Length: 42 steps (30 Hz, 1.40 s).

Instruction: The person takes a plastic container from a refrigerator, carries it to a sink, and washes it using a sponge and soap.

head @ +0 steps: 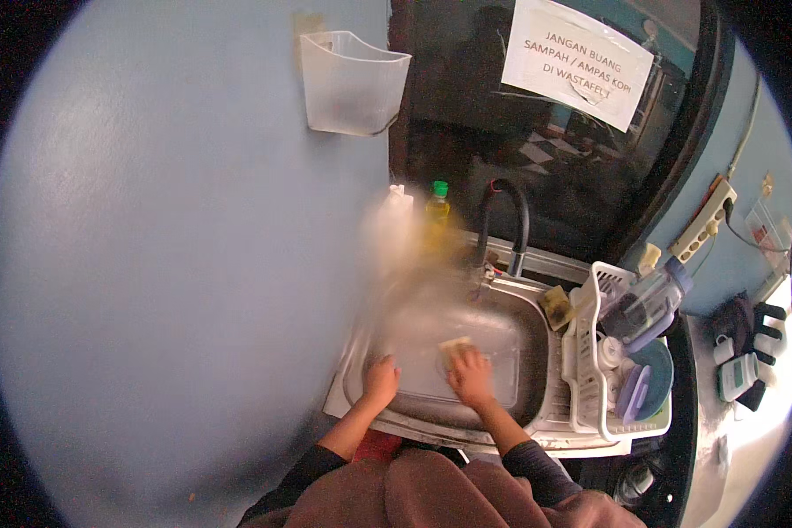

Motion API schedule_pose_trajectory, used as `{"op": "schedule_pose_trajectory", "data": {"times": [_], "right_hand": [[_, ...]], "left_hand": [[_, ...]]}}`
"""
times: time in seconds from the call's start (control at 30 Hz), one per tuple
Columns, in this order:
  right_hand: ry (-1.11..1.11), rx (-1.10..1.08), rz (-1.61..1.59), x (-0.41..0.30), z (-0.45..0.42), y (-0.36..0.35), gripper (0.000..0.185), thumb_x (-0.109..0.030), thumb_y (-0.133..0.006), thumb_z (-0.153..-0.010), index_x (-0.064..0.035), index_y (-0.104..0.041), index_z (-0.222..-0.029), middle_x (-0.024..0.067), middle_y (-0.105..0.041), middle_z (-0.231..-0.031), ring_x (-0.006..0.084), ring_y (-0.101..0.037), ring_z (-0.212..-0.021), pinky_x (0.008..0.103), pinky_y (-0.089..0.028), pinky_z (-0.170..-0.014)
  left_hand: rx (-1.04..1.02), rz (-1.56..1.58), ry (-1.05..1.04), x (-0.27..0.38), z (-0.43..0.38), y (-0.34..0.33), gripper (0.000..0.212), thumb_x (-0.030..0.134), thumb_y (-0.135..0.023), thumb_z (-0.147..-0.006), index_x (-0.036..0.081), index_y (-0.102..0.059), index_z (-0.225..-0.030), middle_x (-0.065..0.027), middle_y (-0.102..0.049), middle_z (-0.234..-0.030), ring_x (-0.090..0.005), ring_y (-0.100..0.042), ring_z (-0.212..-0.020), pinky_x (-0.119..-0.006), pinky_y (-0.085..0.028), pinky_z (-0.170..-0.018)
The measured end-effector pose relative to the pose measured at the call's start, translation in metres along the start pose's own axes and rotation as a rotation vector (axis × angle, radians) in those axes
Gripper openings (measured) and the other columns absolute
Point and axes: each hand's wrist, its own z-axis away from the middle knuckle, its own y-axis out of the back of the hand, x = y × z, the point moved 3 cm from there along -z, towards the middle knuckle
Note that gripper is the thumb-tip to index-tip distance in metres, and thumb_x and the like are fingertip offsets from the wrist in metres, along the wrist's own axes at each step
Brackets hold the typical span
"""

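In the stainless steel sink point(534, 343) lies a clear rectangular plastic container or lid point(503, 383). My left hand point(382, 381) grips its left edge, thumb uppermost. Under the fingers of my right hand point(470, 377) is a pale yellow sponge point(453, 344), pressed against the clear plastic. A black curved faucet point(523, 218) rises behind the basin. A hazy smudge blurs the upper left of the sink, so the far end of the plastic piece is unclear.
At the back left stand a white bottle point(398, 218) and a green-capped bottle of yellow liquid point(439, 208). A used sponge point(556, 307) rests on the right rim beside a white dish rack point(587, 369) holding a blender jug point(647, 307). A blue wall point(171, 264) bounds the left.
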Motion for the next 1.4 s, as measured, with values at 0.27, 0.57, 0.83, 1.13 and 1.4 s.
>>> {"op": "schedule_pose_trajectory", "data": {"times": [0.27,0.57,0.83,1.13,1.4], "right_hand": [[-0.214,0.098,0.072,0.008,-0.038,-0.027,0.043,-0.020,-0.057,-0.067,-0.0058,-0.048,-0.107,0.0155,-0.042,-0.113,0.0346,-0.037,-0.105,0.0427,-0.036,-0.084],[-0.332,0.229,0.131,0.043,-0.031,-0.002,0.034,-0.014,-0.057,-0.066,-0.0051,-0.052,-0.098,0.0172,-0.044,-0.105,0.0357,-0.039,-0.097,0.0429,-0.035,-0.083],[-0.315,0.261,0.025,0.041,-0.009,0.019,0.036,-0.013,-0.055,-0.066,-0.0060,-0.052,-0.102,0.0173,-0.045,-0.102,0.0359,-0.040,-0.094,0.0438,-0.035,-0.081],[-0.347,0.233,-0.072,0.027,0.001,0.037,0.039,-0.014,-0.057,-0.065,-0.0082,-0.051,-0.104,0.0161,-0.045,-0.102,0.0350,-0.040,-0.093,0.0423,-0.036,-0.080],[-0.266,0.278,-0.175,0.004,-0.006,0.048,0.038,-0.011,-0.057,-0.064,-0.0074,-0.052,-0.102,0.0151,-0.045,-0.103,0.0338,-0.040,-0.094,0.0402,-0.035,-0.082]], "left_hand": [[-0.032,-0.055,-0.027,0.005,-0.002,-0.004,0.016,0.010,-0.056,-0.071,0.000,-0.050,-0.081,-0.0184,-0.053,-0.081,-0.0360,-0.052,-0.077,-0.044,-0.041,-0.066],[0.004,-0.051,0.023,0.007,0.005,0.001,0.012,0.010,-0.054,-0.071,0.000,-0.050,-0.077,-0.0162,-0.052,-0.074,-0.0357,-0.051,-0.072,-0.044,-0.041,-0.064],[0.078,-0.079,-0.011,0.010,-0.003,-0.001,0.010,0.006,-0.051,-0.070,0.000,-0.050,-0.079,-0.0191,-0.054,-0.071,-0.0346,-0.055,-0.068,-0.043,-0.043,-0.061],[-0.289,0.876,0.423,0.006,0.017,-0.006,0.011,0.001,-0.035,-0.085,0.007,-0.028,-0.091,-0.0147,-0.049,-0.083,-0.0229,-0.056,-0.070,-0.034,-0.049,-0.057],[-0.095,1.295,0.569,0.019,0.064,-0.021,0.011,0.003,-0.034,-0.087,0.006,-0.026,-0.093,-0.0183,-0.048,-0.088,-0.0279,-0.058,-0.075,-0.037,-0.051,-0.064]]}}
